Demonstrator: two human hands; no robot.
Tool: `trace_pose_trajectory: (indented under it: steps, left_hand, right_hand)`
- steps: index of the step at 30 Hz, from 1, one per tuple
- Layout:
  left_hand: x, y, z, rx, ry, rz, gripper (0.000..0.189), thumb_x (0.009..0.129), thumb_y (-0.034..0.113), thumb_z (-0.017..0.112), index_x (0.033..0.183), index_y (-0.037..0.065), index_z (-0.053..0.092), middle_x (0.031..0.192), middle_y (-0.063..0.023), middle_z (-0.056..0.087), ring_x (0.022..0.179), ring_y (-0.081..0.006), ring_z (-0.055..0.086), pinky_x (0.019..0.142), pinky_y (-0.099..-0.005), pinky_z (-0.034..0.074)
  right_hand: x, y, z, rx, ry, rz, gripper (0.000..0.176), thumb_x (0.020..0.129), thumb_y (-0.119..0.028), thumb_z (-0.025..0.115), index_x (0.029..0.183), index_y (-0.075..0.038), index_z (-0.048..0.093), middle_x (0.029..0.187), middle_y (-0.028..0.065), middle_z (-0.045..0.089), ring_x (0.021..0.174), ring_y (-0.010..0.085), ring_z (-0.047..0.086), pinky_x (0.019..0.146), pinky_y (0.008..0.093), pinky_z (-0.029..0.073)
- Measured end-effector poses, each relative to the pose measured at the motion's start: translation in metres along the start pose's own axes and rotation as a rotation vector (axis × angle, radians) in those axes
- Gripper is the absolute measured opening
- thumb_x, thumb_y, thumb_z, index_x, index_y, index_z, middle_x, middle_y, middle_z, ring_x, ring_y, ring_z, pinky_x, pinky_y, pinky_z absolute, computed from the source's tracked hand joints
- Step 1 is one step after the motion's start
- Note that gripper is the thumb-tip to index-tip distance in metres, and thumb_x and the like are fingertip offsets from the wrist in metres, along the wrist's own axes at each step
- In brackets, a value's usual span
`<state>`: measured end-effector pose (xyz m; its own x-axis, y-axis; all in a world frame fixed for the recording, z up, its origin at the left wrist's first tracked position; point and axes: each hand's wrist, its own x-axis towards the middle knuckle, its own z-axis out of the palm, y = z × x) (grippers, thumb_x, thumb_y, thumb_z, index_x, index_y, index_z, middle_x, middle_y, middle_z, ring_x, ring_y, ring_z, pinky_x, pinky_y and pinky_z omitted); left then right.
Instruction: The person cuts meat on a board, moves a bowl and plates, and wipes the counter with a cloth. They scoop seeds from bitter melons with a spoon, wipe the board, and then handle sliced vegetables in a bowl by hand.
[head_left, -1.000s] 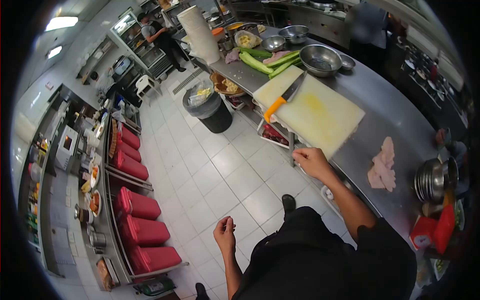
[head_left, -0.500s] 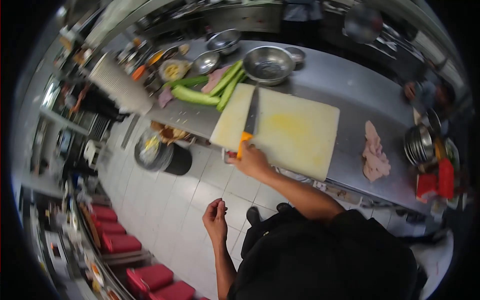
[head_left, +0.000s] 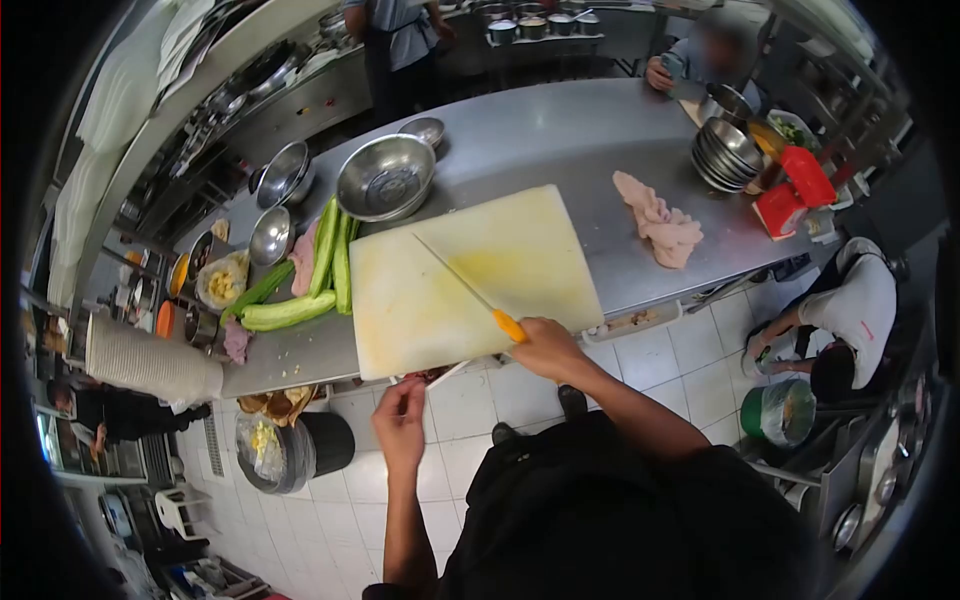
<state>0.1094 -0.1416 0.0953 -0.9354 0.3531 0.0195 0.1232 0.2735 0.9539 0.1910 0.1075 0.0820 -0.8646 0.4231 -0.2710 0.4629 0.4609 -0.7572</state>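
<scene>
At board (head_left: 420, 320) edge (near), right hand (head_left: 545, 350) grips knife (head_left: 465, 283).

No lettering, label or number was legible in the kitchen; the orange-handled knife (head_left: 470, 288), the white cutting board (head_left: 540, 250) and the red container (head_left: 790, 195) showed no readable marks.

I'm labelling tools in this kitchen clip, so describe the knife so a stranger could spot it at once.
Find the long steel counter across the middle, then the pale cutting board at its near edge. The knife slants across the board, its handle gripped by the right hand. It is the only blade there, thin and long, with a bright orange handle.
</scene>
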Motion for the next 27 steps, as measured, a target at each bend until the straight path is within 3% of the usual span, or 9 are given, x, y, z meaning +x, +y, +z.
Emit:
trace_pose_trajectory:
  steps: [5,7,9,10,14,17,21,24,27]
  left_hand:
    - [0.016,0.04,0.126,0.216,-0.395,0.309,0.015,0.084,0.012,0.069,0.096,0.001,0.068,0.088,-0.0129,0.066,0.075,-0.0235,0.064,0.064,-0.0311,0.052]
    - [0.024,0.053,0.195,0.25,-0.501,0.534,0.021,0.084,0.018,0.068,0.095,0.0,0.068,0.09,-0.0153,0.065,0.084,-0.0315,0.064,0.076,-0.0359,0.051]
    - [0.035,0.065,0.271,0.243,-0.602,0.688,0.024,0.083,0.021,0.067,0.097,0.001,0.066,0.096,-0.0172,0.063,0.09,-0.0356,0.06,0.08,-0.0403,0.049]
    - [0.04,0.071,0.308,0.285,-0.621,0.786,0.026,0.083,0.02,0.067,0.102,0.002,0.064,0.099,-0.0155,0.062,0.094,-0.0345,0.058,0.08,-0.0405,0.048]
    - [0.067,0.079,0.435,0.402,-0.521,0.956,0.048,0.076,0.026,0.071,0.119,0.007,0.06,0.13,-0.015,0.049,0.123,-0.0314,0.042,0.098,-0.0432,0.037]
    - [0.08,0.069,0.473,0.673,-0.581,0.825,0.057,0.072,0.027,0.073,0.124,0.009,0.058,0.138,-0.0158,0.042,0.128,-0.032,0.036,0.102,-0.0458,0.032]
    - [0.098,0.048,0.489,0.567,-0.62,0.779,0.045,0.074,0.023,0.072,0.115,0.008,0.06,0.123,-0.016,0.056,0.119,-0.0308,0.049,0.094,-0.04,0.041]
    - [0.103,0.062,0.452,0.312,-0.586,0.383,0.032,0.081,0.022,0.068,0.108,0.006,0.061,0.109,-0.0127,0.063,0.102,-0.0271,0.06,0.086,-0.0372,0.048]
    - [0.103,0.08,0.401,-0.778,-0.49,-0.285,0.027,0.09,0.024,0.061,0.11,0.005,0.059,0.103,-0.0094,0.065,0.092,-0.0237,0.064,0.083,-0.0369,0.051]
  right_hand:
    - [-0.1,0.036,-0.102,0.039,0.297,-0.049,0.031,0.073,-0.012,0.057,0.098,0.005,0.054,0.084,0.0283,0.061,0.078,0.0458,0.059,0.068,0.0471,0.047]
    - [-0.128,0.061,-0.128,0.016,0.361,-0.015,0.03,0.073,-0.005,0.055,0.102,0.004,0.053,0.08,0.024,0.063,0.069,0.0393,0.063,0.062,0.0436,0.049]
    - [-0.151,0.067,-0.146,0.304,0.41,0.035,0.028,0.075,-0.002,0.055,0.103,0.004,0.053,0.076,0.0177,0.063,0.064,0.0291,0.063,0.059,0.0382,0.048]
    - [-0.16,0.071,-0.152,0.449,0.433,0.065,0.027,0.076,0.0,0.054,0.104,0.003,0.053,0.074,0.0145,0.063,0.062,0.024,0.063,0.057,0.0355,0.048]
    - [-0.185,0.102,-0.166,0.315,0.532,0.108,0.025,0.083,-0.003,0.057,0.107,0.003,0.054,0.07,0.0045,0.056,0.056,0.0097,0.052,0.051,0.0256,0.042]
    - [-0.198,0.115,-0.168,0.326,0.555,0.187,0.028,0.088,-0.01,0.058,0.113,0.004,0.055,0.066,0.0012,0.051,0.052,0.0062,0.045,0.049,0.0217,0.037]
    - [-0.202,0.123,-0.173,0.508,0.552,0.164,0.036,0.096,-0.02,0.051,0.121,0.006,0.053,0.059,-0.0032,0.045,0.05,0.0033,0.041,0.047,0.02,0.033]
    - [-0.185,0.128,-0.179,0.53,0.566,0.136,0.032,0.097,-0.02,0.05,0.116,0.005,0.053,0.063,-0.002,0.048,0.052,0.0044,0.044,0.049,0.0202,0.037]
    - [-0.148,0.133,-0.185,0.563,0.515,0.049,0.022,0.096,-0.017,0.053,0.106,0.003,0.053,0.071,0.0005,0.052,0.056,0.0054,0.047,0.051,0.0209,0.041]
